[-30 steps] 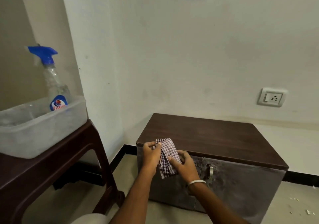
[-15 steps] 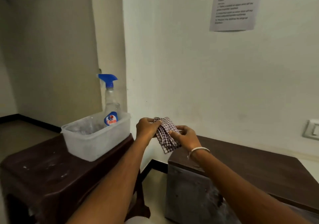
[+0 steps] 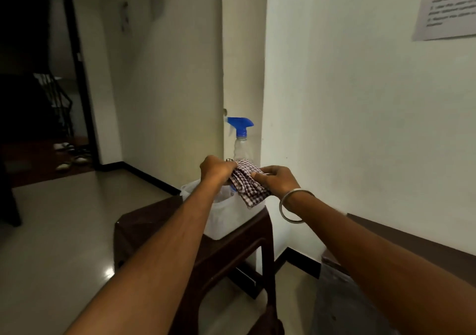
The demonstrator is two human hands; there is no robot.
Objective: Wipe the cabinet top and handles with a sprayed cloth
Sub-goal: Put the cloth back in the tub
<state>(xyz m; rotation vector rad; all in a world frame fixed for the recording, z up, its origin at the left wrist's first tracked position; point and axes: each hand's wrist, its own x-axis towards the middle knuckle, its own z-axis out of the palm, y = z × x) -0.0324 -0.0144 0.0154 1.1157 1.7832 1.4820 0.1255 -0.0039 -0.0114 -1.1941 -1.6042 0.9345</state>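
1. Cloth (image 3: pixel 247 182): checked, soft, folded in loose layers, held up in the air between both hands, above the tub.
2. Left hand (image 3: pixel 215 168): fingers curled tight round the cloth's left edge, knuckles up.
3. Right hand (image 3: pixel 277 181): thumb and fingers pinch the cloth's right side; a plain metal bangle (image 3: pixel 293 205) hangs loose on that wrist.
4. Spray bottle (image 3: pixel 240 138): clear plastic, blue trigger head, upright in the tub, just behind the cloth.
5. Tub (image 3: pixel 229 216): cloudy white plastic, rectangular, sitting on a dark, glossy brown stool (image 3: pixel 159 221).
6. Cabinet (image 3: pixel 412 242): dark wood-look top along the right wall, low in view, mostly behind the right forearm; handles not visible.
7. Room: pale painted walls, a printed paper sheet (image 3: pixel 448 4) taped up high on the right, shiny light floor, dark doorway at the left with shoes (image 3: pixel 72 156) beyond.
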